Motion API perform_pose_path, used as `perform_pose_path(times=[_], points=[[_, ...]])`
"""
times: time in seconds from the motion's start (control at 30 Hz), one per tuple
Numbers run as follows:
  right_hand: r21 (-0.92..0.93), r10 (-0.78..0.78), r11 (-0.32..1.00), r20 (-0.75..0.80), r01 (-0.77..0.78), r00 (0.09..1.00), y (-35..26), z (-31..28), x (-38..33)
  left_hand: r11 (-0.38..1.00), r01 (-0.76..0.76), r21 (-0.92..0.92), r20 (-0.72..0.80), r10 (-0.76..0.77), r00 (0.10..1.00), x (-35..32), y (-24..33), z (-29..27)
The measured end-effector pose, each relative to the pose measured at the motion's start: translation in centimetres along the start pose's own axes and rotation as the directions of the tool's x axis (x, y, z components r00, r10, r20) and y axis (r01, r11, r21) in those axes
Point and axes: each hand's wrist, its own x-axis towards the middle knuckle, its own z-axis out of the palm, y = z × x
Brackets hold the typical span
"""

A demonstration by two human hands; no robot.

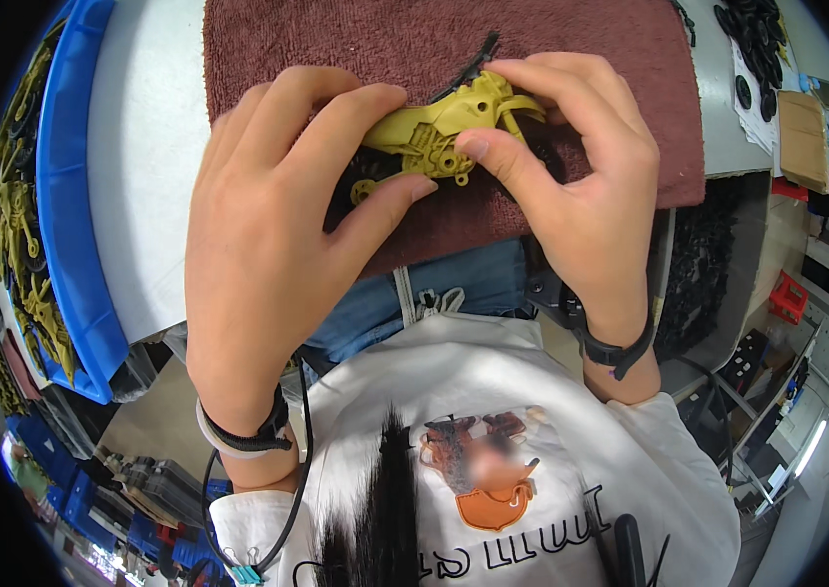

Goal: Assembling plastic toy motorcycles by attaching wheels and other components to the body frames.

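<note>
Over the dark red towel (pixel 552 39) on the grey table (pixel 145 147), in the head view, you held a yellow plastic toy motorcycle body (pixel 434 132) between both hands. Your left hand (pixel 268 235) was closed on its rear end, thumb underneath and fingers curled over the top. Your right hand (pixel 581 186) pinched the front end, the thumb tip pressed against the side of the frame and the fingers bent over the fork area. The toy hung just above the towel, roughly level, with a thin black part (pixel 473 61) sticking out behind it.

It looked like a fitting step: you seemed to be pressing or seating a piece at the front of the frame. The next move probably called for steady counter-pressure from the left hand while the right thumb pushed squarely.

Your fingers hid most of the front and any wheels, so I could not tell what was being joined. At the left rim a blue bin (pixel 67 196) of similar yellow parts (pixel 23 225) was bent by the lens, and the black parts (pixel 752 39) at top right were too small to identify.
</note>
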Motion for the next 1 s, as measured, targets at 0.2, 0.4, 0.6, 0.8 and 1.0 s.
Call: perform_pose_path(times=[0.2, 0.4, 0.6, 0.8, 1.0], points=[[-0.058, -0.039, 0.998, -0.048, 0.036, 0.998, -0.1, 0.2, 0.0, 0.999, -0.006, -0.034, 0.005, 0.006, 1.000, 0.2, -0.2, 0.1], [-0.114, -0.060, 0.992, -0.072, 0.052, 0.996, -0.5, -0.2, -0.2, 0.999, -0.030, -0.035, -0.007, 0.030, 1.000, 0.2, 0.0, 0.3], [-0.111, -0.052, 0.993, -0.078, 0.044, 0.996, -0.2, 0.0, -0.4, 0.999, -0.020, -0.043, -0.041, 0.018, 0.999, 0.2, 0.3, 0.5], [-0.048, -0.041, 0.998, -0.083, 0.037, 0.996, 0.5, 0.4, -0.5, 0.974, -0.101, 0.202, -0.217, 0.145, 0.965, -2.0, 1.6, 1.6], [-0.039, -0.052, 0.998, -0.090, 0.049, 0.995, 0.7, 0.6, -0.4, 0.978, -0.036, 0.204, -0.225, 0.082, 0.971, -2.6, 3.1, 3.9]])
